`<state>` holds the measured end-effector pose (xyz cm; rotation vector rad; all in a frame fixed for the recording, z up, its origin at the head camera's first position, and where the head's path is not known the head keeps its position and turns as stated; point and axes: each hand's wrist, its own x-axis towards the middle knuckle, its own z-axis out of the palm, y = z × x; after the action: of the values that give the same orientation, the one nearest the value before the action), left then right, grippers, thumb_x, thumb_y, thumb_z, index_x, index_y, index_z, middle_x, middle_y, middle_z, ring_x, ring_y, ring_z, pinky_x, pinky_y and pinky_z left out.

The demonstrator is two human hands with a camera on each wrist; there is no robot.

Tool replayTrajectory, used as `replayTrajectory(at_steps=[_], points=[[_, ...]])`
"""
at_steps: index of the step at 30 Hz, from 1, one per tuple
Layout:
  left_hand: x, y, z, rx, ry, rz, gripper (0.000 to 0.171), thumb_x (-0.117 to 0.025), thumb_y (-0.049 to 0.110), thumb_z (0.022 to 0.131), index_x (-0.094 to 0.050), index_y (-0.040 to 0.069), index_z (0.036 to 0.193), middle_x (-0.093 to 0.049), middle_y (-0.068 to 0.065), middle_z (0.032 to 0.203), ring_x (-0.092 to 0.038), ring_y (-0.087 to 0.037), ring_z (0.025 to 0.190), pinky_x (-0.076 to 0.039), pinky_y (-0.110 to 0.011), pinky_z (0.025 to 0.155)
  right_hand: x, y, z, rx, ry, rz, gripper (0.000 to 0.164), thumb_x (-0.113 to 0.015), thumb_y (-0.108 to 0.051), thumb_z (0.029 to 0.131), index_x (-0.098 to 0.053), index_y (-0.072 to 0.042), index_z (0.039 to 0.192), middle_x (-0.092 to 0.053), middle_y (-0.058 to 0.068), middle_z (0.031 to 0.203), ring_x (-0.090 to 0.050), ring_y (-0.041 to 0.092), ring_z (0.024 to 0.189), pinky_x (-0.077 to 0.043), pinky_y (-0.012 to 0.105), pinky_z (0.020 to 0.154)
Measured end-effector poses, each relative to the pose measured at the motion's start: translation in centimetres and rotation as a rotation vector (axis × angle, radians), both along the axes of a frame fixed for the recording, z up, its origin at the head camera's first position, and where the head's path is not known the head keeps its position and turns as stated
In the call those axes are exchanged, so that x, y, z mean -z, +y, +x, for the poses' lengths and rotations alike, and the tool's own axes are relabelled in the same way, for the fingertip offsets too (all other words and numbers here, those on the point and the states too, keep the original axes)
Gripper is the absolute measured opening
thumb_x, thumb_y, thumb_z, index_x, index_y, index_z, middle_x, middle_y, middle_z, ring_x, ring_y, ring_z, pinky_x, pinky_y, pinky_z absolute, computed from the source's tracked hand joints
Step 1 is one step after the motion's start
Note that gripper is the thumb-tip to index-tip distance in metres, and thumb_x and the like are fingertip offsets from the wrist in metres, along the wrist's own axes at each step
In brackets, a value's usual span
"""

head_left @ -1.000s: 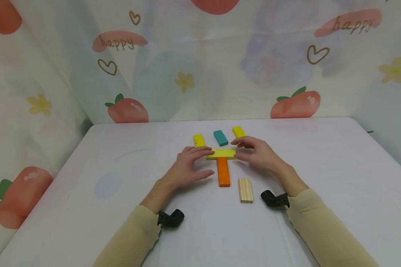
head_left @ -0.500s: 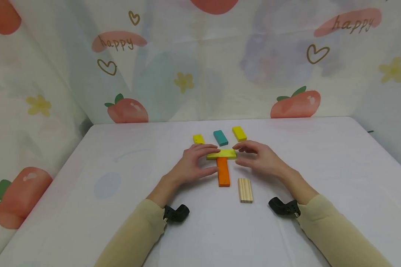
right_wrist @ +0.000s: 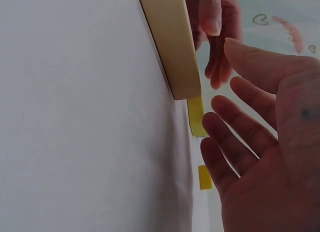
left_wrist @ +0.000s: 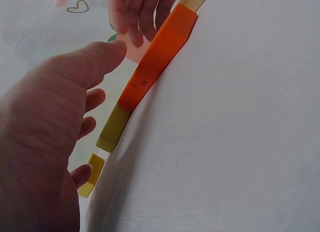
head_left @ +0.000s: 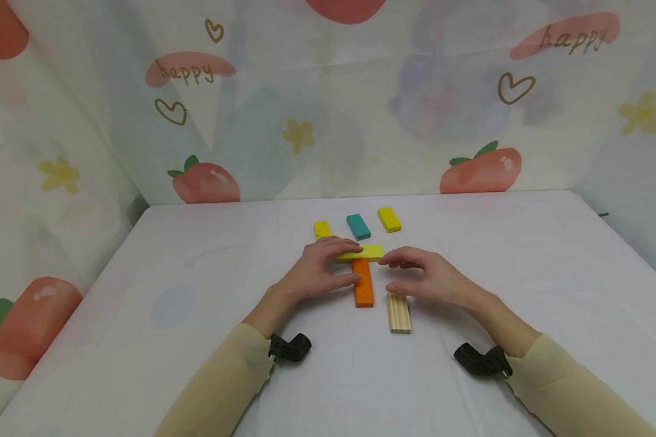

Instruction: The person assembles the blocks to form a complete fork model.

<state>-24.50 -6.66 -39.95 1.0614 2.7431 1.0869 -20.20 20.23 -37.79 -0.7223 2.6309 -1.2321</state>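
A lime-yellow block (head_left: 373, 252) lies crosswise on the table, and an orange block (head_left: 363, 291) runs from its near side like the stem of a T. My left hand (head_left: 319, 268) is over the left part of this pair, fingertips above the lime-yellow block, thumb overlapping the orange one. In the left wrist view its fingers are loosely bent around nothing. My right hand (head_left: 440, 276) hovers right of the T, thumb tip at the far end of a striped plain wooden block (head_left: 399, 317). The right wrist view shows its fingers (right_wrist: 235, 137) spread and holding nothing.
Behind the T lie a yellow block (head_left: 322, 228) partly covered by my left hand, a teal block (head_left: 358, 226) and another yellow block (head_left: 389, 220). The white-covered table (head_left: 197, 364) meets a printed cloth backdrop (head_left: 350, 164) at its far edge.
My right hand has moved back toward me and slightly right, from the lime-yellow block's end to the plain wooden block. My left hand has shifted slightly right over the T. The blocks keep their arrangement.
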Motion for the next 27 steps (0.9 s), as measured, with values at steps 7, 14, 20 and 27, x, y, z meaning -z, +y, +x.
replayTrajectory(at_steps=[7,14,20,27], points=[[0.2,0.1,-0.2,0.025,-0.005,0.007,0.046,-0.078,0.032,0.091,-0.068,0.018,0.133,-0.064,0.003,0.138,-0.050,-0.016,0.133,-0.031,-0.048,0.118,-0.2,0.1,1.7,-0.058,-0.016,0.037,0.044,-0.080,-0.031,0.089,-0.066,-0.016,0.128,-0.066,-0.003,0.127,-0.058,0.021,0.120,-0.046,0.051,0.106],[0.2,0.1,-0.3,0.046,0.013,0.000,0.045,-0.079,0.031,0.090,-0.069,0.017,0.132,-0.064,0.001,0.138,-0.052,-0.017,0.133,-0.034,-0.046,0.117,0.3,0.4,2.6,-0.112,0.030,0.052,0.043,-0.081,-0.034,0.089,-0.067,-0.019,0.126,-0.066,-0.007,0.126,-0.058,0.015,0.118,-0.046,0.038,0.106],[0.2,0.0,-0.3,0.041,0.014,-0.018,0.046,-0.079,0.034,0.090,-0.069,0.019,0.132,-0.063,0.003,0.138,-0.052,-0.016,0.134,-0.029,-0.050,0.119,0.5,0.7,2.9,-0.116,0.045,0.043,0.043,-0.084,-0.029,0.085,-0.067,-0.023,0.125,-0.065,-0.011,0.124,-0.058,0.010,0.116,-0.046,0.031,0.105],[0.1,0.2,0.0,0.048,-0.004,-0.044,0.046,-0.079,0.038,0.089,-0.070,0.022,0.130,-0.062,0.004,0.139,-0.050,-0.015,0.135,-0.028,-0.050,0.116,0.5,1.3,3.2,-0.153,0.035,0.069,0.044,-0.086,-0.036,0.083,-0.067,-0.028,0.122,-0.061,-0.014,0.125,-0.055,0.010,0.117,-0.045,0.028,0.106]])
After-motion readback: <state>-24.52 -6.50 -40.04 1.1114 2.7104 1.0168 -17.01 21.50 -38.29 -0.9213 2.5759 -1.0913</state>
